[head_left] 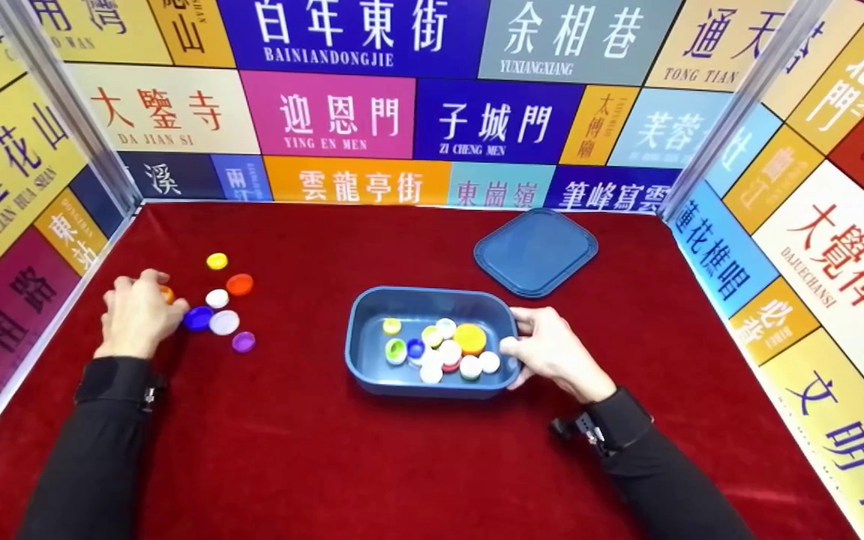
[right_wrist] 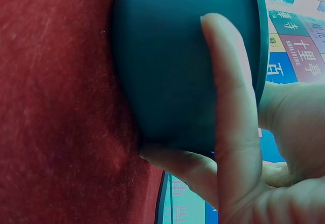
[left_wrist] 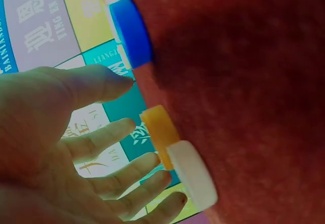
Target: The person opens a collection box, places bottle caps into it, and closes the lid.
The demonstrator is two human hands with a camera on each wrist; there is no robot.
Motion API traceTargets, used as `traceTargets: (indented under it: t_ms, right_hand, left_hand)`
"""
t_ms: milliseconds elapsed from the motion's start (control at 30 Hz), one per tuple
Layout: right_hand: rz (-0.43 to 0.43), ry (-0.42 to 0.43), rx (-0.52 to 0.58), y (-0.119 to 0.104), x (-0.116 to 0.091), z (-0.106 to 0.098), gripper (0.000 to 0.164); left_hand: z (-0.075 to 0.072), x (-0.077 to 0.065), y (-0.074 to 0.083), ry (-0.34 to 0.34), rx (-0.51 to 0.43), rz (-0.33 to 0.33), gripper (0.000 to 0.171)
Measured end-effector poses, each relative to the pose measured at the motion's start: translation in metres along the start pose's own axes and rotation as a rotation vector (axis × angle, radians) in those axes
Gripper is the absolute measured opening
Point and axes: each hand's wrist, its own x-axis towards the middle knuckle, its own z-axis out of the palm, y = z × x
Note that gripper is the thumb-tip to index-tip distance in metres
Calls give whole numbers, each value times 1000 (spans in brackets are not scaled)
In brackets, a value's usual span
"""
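My left hand (head_left: pixel 138 311) hovers low over the left side of the cloth, next to an orange bottle cap (head_left: pixel 167 294) that it partly covers. In the left wrist view its fingers are spread and loosely bent, holding nothing. Near their tips are the orange cap and a white cap (left_wrist: pixel 193 176); a blue cap (left_wrist: pixel 131 33) is beyond the thumb. With my right hand (head_left: pixel 559 352) I grip the right end of a blue-grey plastic box (head_left: pixel 372 382), thumb at its rim and fingers against the outer wall. Several bottle caps (head_left: pixel 469 339) lie inside, mostly toward its right half.
More loose caps lie right of my left hand: yellow (head_left: pixel 217 261), red-orange (head_left: pixel 240 284), white (head_left: pixel 217 298), blue (head_left: pixel 198 319), pale lilac (head_left: pixel 224 322) and purple (head_left: pixel 244 342). The box's lid (head_left: pixel 536 253) rests flat behind it. Printed panels (head_left: pixel 327 112) border the red cloth (head_left: pixel 274 450).
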Motion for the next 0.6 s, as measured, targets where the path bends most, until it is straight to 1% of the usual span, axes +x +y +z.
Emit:
traceTargets:
  t_ms: [167,400,500,600]
  right_hand:
    - [7,2,12,-1,1,2,64]
    - [-1,-10,8,-1,1,4,62]
    - [-13,-7,2,-1,1,3,62]
    - [-16,1,2,0,1,2,62]
  left_hand:
    - [-1,1,-7,17,-8,26,60]
    - [1,3,-16,93,-1,110,55]
    - [2,4,-16,108,-1,137,53]
    - [2,5,-14,102,-7,138,52]
